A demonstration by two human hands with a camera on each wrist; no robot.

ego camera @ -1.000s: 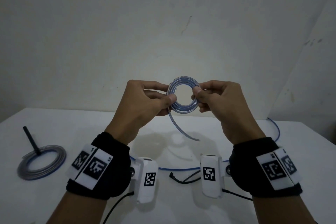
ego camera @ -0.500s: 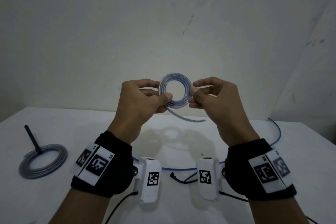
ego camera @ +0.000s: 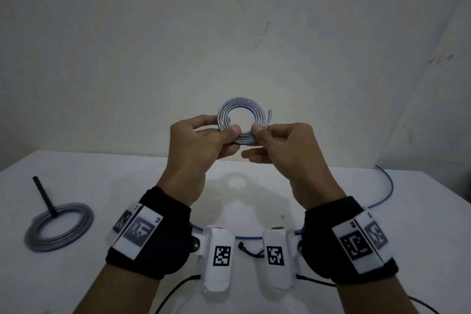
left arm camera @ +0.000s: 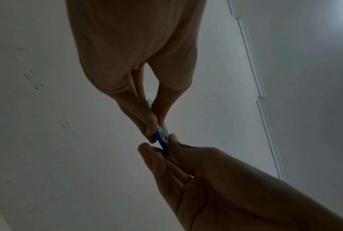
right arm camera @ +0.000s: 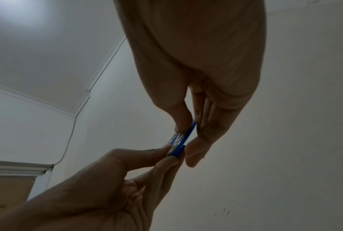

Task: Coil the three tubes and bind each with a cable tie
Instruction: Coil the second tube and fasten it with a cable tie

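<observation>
Far left on the white table point(ego camera: 107, 176), a bound coil point(ego camera: 59, 227) of clear, blue-striped tube lying flat, a black cable tie point(ego camera: 43, 196) standing up from its far rim; well apart from the hands.

Left of centre, the left hand point(ego camera: 196, 143) raised above the table, thumb and fingers curled and pinching the lower left arc of the held coil point(ego camera: 240, 120); seen edge-on from the left wrist point(left arm camera: 162, 137), wedged between fingertips. On that wrist, a black band with square black-and-white markers point(ego camera: 139, 233), too blurred to decode; tiny lettering at one corner, illegible.

Centre, the held coil upright in the air, several turns, its free end point(ego camera: 269, 118) curling loose at the right; no tie visible on it.

Right of centre, the right hand point(ego camera: 283, 145) pinching the coil's lower right arc between thumb and forefinger, remaining fingers loosely bent beneath; the same pinch shown in the right wrist view point(right arm camera: 181, 140). Low between the forearms, two white camera housings point(ego camera: 276, 257) with square codes, thin black leads trailing.

Behind the wrists, a loose tube point(ego camera: 390, 186) sweeping from the right table edge toward centre, partly hidden by hands and housings; its ends not visible. Right wristband markers point(ego camera: 356, 246) also unreadable.
</observation>
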